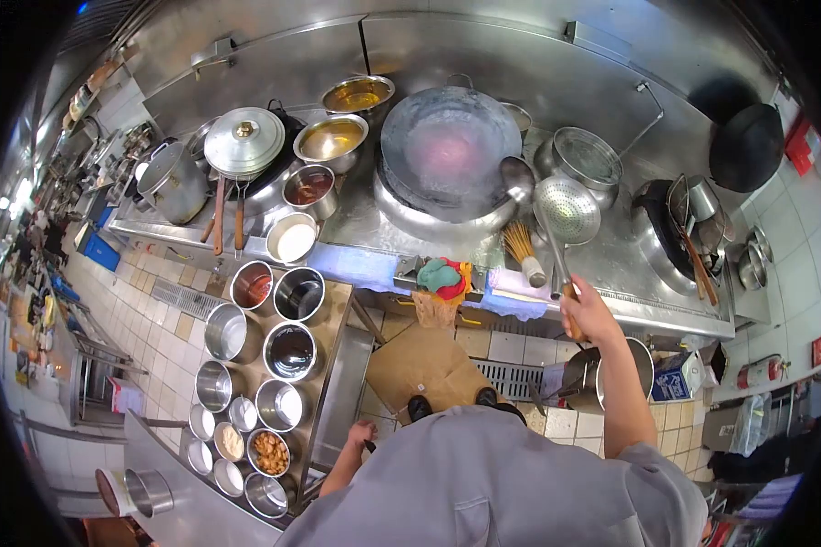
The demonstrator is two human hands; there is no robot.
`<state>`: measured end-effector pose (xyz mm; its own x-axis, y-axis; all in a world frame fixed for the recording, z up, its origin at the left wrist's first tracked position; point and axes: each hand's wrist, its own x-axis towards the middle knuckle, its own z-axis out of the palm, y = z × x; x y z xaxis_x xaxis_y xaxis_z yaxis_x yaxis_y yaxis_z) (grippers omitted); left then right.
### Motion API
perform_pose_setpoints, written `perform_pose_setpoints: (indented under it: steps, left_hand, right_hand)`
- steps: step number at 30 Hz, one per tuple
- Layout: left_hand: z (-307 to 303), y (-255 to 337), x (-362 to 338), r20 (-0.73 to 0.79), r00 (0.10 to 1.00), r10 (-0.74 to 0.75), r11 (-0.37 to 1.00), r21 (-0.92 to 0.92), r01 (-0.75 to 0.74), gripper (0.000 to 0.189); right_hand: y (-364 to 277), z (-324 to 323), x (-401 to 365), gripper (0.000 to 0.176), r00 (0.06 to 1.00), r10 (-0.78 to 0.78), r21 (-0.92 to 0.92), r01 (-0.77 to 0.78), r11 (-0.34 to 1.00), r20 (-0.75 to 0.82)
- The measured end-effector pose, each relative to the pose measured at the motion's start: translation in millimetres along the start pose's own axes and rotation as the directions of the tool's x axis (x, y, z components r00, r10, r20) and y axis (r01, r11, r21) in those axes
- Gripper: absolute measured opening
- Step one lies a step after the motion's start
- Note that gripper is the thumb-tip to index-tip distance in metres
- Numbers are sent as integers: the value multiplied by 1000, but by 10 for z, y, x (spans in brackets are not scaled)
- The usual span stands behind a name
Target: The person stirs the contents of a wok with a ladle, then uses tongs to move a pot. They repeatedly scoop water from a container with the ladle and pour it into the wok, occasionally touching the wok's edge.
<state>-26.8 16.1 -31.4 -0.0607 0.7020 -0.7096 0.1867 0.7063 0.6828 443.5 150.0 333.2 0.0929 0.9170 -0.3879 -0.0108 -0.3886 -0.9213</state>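
My right hand (pixel 589 313) is closed round the wooden end of a long ladle (pixel 517 179). Its bowl hangs at the right rim of a large wok (pixel 452 146), which holds steaming liquid with a pinkish glow. Just right of the ladle lies a perforated skimmer (pixel 570 208), and a bamboo wok brush (pixel 523 251) stands near the handle. Low by my left side, my left hand (pixel 362 432) is curled, with a small dark thing at its fingers that I cannot make out.
Metal pots of sauces and ingredients (pixel 290 351) crowd the cart at left. Behind them sit bowls of yellow oil (pixel 333 139) and a lidded pot (pixel 244 141). A strainer pot (pixel 587 155) is at right. Folded cloths (pixel 520 290) lie along the counter edge; cardboard (pixel 426 372) covers the floor.
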Motion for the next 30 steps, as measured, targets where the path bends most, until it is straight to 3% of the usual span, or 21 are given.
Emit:
perform_pose_setpoints:
  steps: [1,3,5,6,8,10,12,13,15,16,17,18,19,20,22,23,25,26,27,29,30]
  left_hand:
    - [4,14,-40,23,1000,-19,1000,9,19,22]
    - [45,48,-23,85,995,-44,998,39,41,24]
    - [192,122,-35,83,995,-51,998,25,49,26]
    - [236,100,-112,38,998,-54,998,-11,55,26]
    - [284,144,-253,44,994,-104,989,-97,108,28]
    - [325,-27,-325,6,992,-126,985,-122,125,30]
    - [395,-162,-479,-51,986,-162,973,-175,151,32]
    - [417,-205,-590,-66,983,-170,975,-156,158,31]
    - [457,-287,-790,-102,979,-174,974,-166,156,31]
    - [465,-381,-895,-116,985,-128,987,-114,115,29]
    - [480,-460,-992,-126,989,-83,995,-59,76,28]
    - [492,-514,-1099,-141,986,-84,994,-81,73,28]
    - [496,-562,-1196,-194,981,-19,991,129,45,28]
    - [492,-638,-1233,-226,973,52,940,340,29,28]
    - [446,-842,-1230,-181,980,80,855,518,26,29]
    - [407,-947,-1172,-143,988,65,835,550,24,29]
    - [313,-1097,-1006,-63,997,50,804,595,-3,29]
    - [260,-1139,-903,-18,998,55,784,620,-32,30]
    - [206,-1173,-783,26,998,65,763,643,-66,30]
    - [69,-1115,-520,118,985,122,695,699,-170,30]
    - [11,-1063,-380,167,972,165,650,723,-235,31]
  right_hand:
    - [87,-101,1,57,997,-49,-70,44,997,-65]
    - [131,-357,81,58,991,-41,28,45,999,-126]
    - [-6,-688,165,54,961,-60,-210,1,978,-271]
    - [32,-941,393,51,936,-182,-368,62,928,-302]
    - [269,-1515,1145,51,798,-498,-608,218,764,-340]
    - [-157,-1430,1326,50,689,-561,-711,93,697,-459]
    - [-252,-1569,1915,43,673,-446,-710,-169,684,-590]
    - [-205,-1639,2194,43,693,-450,-720,-144,679,-563]
    - [-198,-1863,2678,38,620,-429,-679,-240,694,-657]
    - [-283,-2017,2819,38,633,-445,-695,-212,687,-634]
    - [-379,-2181,2935,21,744,-183,-270,4,963,-643]
    - [-456,-2300,3025,5,871,42,269,104,958,-489]
    - [-533,-2327,3077,16,964,155,736,57,675,-216]
    - [-638,-2344,2984,19,983,128,856,49,514,-133]
    - [-725,-2402,2757,20,998,-46,975,49,218,-40]
    - [-777,-2369,2625,20,998,-47,973,57,224,-48]
    - [-867,-2299,2358,18,981,-178,997,-75,-18,70]
    - [-876,-2285,2278,1,970,-237,997,-64,-47,51]
    - [-894,-2268,2193,1,971,-236,998,-51,-40,40]
    - [-935,-2138,1986,20,938,-314,972,-194,-135,144]
    - [-984,-2007,1826,20,939,-315,974,-186,-129,137]
